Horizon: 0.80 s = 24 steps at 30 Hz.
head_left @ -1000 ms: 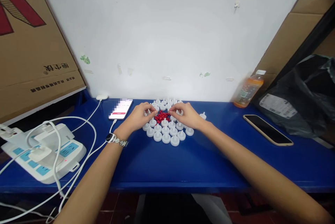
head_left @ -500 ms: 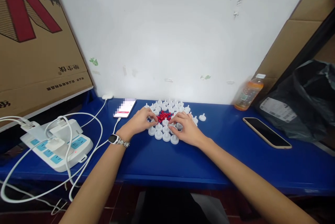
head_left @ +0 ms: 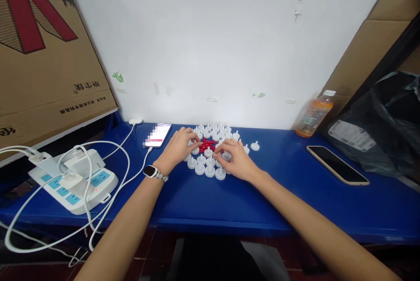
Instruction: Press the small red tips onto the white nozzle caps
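Several white plastic discs with upright thin stems (head_left: 210, 171) stand in a cluster on the blue table, around a small pile of red pieces (head_left: 207, 144). My left hand (head_left: 183, 145) is at the left edge of the red pile, thumb and fingertips pinched together. Whatever is between them is too small to tell. On the opposite side my right hand (head_left: 235, 158) is curled over the white discs, its thumb and index finger close together beside the red pile. What it pinches, if anything, is hidden. One white disc (head_left: 255, 145) stands apart at the right.
At the left lies a white power strip (head_left: 95, 189) with looped white cables, near a charging phone (head_left: 158, 135). To the right are another phone (head_left: 337, 165), an orange drink bottle (head_left: 315, 114) and a dark plastic bag (head_left: 383, 128). A cardboard box (head_left: 49, 71) stands at the left.
My left hand has moved slightly up and right, toward the upper left edge of the red pile. The right hand has barely moved over the white discs. The camera view shifted slightly.
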Motion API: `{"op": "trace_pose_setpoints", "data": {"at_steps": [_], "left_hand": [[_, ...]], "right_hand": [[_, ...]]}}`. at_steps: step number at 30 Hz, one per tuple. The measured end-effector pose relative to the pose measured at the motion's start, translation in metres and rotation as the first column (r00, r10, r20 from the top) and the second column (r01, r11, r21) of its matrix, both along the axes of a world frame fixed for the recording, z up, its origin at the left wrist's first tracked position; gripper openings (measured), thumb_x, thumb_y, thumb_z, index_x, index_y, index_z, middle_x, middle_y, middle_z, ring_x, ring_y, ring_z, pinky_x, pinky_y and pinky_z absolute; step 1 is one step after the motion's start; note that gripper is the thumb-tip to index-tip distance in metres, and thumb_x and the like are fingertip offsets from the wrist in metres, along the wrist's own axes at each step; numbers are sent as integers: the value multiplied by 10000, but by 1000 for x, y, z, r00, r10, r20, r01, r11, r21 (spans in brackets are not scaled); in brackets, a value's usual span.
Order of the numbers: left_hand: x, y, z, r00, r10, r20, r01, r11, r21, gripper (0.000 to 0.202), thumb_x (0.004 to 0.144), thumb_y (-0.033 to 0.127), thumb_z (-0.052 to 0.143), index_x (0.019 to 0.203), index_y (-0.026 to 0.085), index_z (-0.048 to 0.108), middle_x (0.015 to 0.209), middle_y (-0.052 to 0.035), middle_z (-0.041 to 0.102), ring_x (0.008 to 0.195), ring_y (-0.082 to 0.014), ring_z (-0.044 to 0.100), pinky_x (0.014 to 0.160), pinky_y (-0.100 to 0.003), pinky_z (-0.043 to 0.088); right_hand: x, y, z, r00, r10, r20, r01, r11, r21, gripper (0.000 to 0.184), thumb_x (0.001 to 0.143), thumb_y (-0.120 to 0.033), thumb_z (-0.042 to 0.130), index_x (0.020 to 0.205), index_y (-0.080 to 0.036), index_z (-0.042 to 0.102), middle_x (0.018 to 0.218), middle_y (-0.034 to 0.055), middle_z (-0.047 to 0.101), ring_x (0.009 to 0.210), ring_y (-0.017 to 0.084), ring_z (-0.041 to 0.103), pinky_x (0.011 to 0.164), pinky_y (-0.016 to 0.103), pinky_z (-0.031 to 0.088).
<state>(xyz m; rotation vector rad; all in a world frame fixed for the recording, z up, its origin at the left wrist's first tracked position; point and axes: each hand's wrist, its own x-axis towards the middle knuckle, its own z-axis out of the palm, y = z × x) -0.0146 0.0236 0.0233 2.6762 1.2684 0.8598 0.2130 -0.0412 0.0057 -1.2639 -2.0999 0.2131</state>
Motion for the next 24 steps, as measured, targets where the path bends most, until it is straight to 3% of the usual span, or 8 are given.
{"op": "trace_pose_setpoints", "data": {"at_steps": [4,9,19,24], "left_hand": [[-11,-3,3,988,-76,135,95,986,-139,274,926,440,578,892,220,738,868,-42,671,851,-201,578,778,-332,430],[-7,-10,7,983,-151,110,175,947,-271,288,851,495,660,885,233,775,865,-39,696,817,-195,612,729,-312,444],[-7,-6,1,986,-150,71,164,950,-265,273,852,467,649,829,228,778,857,-56,685,795,-203,614,733,-335,448],[-10,-3,-2,990,-121,65,135,951,-277,246,809,458,690,827,230,782,853,-54,689,800,-212,625,713,-330,448]], "right_hand": [[1,0,1,1000,-18,8,18,1000,-1,97,907,-292,621,894,-235,698,919,35,658,970,222,574,899,398,323],[0,1,2,999,-19,28,18,1000,7,103,903,-301,631,920,-240,712,913,38,661,962,224,569,886,396,318],[0,2,1,998,-42,51,41,999,27,136,919,-314,604,885,-231,707,911,46,675,952,226,565,864,390,310],[-2,24,13,993,-98,71,97,995,17,171,919,-306,578,874,-220,719,914,53,686,947,228,574,859,381,308]]}}
